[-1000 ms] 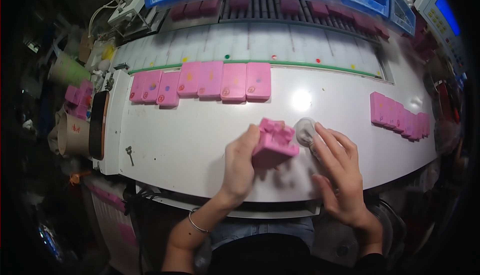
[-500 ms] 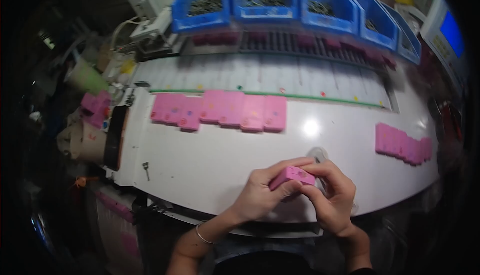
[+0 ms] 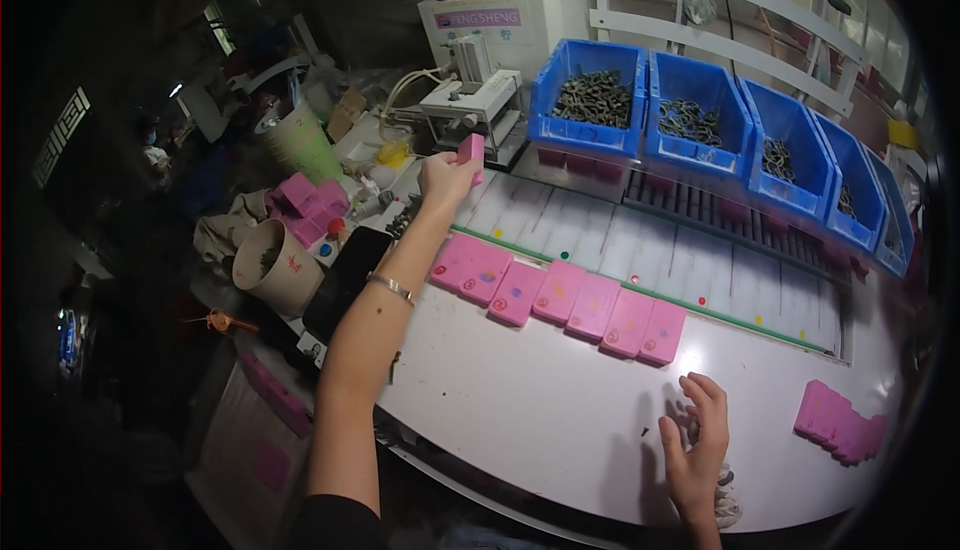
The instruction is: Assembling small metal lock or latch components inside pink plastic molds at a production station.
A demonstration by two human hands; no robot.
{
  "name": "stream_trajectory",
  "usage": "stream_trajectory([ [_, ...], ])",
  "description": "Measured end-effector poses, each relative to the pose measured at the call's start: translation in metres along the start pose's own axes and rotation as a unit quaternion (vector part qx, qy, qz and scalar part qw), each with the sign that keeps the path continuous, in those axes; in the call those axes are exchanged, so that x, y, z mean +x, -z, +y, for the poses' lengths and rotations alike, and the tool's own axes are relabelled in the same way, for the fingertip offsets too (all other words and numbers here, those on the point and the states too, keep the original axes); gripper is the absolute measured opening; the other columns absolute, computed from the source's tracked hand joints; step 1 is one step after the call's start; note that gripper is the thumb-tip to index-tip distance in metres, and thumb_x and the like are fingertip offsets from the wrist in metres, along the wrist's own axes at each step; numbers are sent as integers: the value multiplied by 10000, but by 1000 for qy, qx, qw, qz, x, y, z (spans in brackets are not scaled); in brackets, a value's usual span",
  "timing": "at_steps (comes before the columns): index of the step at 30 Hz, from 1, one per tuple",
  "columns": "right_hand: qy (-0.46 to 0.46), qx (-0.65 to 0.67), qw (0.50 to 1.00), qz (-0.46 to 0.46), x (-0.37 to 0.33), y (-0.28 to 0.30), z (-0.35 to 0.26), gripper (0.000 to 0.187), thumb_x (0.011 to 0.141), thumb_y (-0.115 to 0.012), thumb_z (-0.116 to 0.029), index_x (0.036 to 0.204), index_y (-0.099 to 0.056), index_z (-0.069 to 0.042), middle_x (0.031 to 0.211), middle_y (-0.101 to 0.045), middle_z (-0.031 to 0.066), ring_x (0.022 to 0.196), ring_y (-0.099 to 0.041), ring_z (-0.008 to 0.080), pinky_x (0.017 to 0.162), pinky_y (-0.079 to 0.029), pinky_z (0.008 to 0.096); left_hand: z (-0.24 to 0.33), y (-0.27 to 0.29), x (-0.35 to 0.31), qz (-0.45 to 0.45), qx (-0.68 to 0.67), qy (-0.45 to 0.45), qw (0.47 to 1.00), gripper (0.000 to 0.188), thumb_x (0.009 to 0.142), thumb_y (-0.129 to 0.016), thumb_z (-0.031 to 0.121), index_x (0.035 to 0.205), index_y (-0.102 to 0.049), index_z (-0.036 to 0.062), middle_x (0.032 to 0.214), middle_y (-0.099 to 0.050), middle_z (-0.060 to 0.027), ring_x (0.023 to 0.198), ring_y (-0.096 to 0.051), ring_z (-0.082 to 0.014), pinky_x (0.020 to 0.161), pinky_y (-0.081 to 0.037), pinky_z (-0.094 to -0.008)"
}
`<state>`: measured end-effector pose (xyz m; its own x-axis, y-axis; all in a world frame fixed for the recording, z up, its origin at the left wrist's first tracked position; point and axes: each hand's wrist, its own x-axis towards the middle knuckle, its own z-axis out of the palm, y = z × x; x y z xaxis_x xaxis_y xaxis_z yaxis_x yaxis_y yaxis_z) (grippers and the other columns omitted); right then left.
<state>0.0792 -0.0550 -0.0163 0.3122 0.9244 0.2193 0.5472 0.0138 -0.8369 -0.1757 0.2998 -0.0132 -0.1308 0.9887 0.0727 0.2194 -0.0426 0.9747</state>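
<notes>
Stretched out to the far left, my left hand (image 3: 447,180) grips a pink rectangular block (image 3: 472,155) in front of a small metal press-like fixture (image 3: 470,100). My right hand (image 3: 697,445) hovers over the white table at the near right, fingers apart and slightly curled, holding nothing. Under its wrist is a crumpled whitish thing (image 3: 728,505), partly hidden. A staggered row of several pink blocks (image 3: 593,306) with small coloured marks lies along the green edge of a pale lined panel (image 3: 620,240). A tiny dark piece (image 3: 645,432) is on the table beside my right hand.
Blue bins (image 3: 590,135) of small metal pieces stand at the back. More pink blocks (image 3: 838,425) lie at the far right. To the left are a dark phone-like slab (image 3: 345,285), a beige cup (image 3: 275,262), pink blocks (image 3: 308,208) and a green container (image 3: 310,155).
My hands have parted. The left has carried the pink block far forward and left to the fixture; the right has let go and opened. The view has swung left.
</notes>
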Motion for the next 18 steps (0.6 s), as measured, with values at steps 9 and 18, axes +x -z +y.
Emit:
stream_trajectory([
  [9, 33, -91, 995, -33, 38, -8, 15, 637, 698, -593, 18, 1285, -348, 39, 1352, -303, 244, 1255, -305, 400, 1035, -275, 406, -37, 0, 54, 174, 381, -140, 897, 339, 538, -779, 239, 755, -624, 28, 789, -636, -181, 811, -621, -327, 738, -479, -370],
  [18, 12, -21, 999, -26, 83, -22, 34, 752, 647, -652, 51, 1316, -308, 26, 1293, -374, 230, 1204, -365, 365, 1027, -294, 385, 20, -74, -100, -106, 247, -415, 869, 252, 755, -626, 133, 973, -608, 8, 979, -580, -136, 908, -565, -274, 813, -443, -344],
])
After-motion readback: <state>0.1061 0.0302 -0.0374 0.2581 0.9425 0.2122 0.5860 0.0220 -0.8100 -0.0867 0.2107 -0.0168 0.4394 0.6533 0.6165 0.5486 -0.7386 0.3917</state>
